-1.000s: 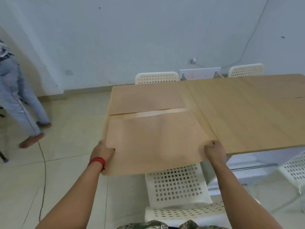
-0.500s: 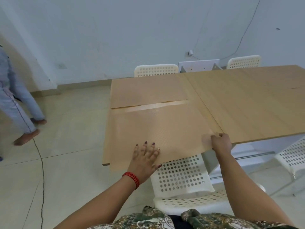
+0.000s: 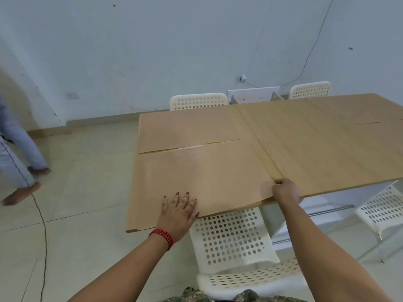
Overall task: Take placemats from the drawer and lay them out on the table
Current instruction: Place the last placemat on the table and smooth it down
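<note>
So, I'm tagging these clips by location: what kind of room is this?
Probably a plain dining or meeting room: a long wooden table with placemats, white perforated chairs around it, bare walls and a tiled floor.

The near placemat at the frame's centre is tan with a fine embossed dot pattern; the far placemat above it is the same tan. The table to the right is light wood-grain. The chair at lower centre is white, perforated with round holes. The bracelet is red and beaded, the fingernails dark. The wall across the top is pale blue-grey, the floor at left cream tile
</note>
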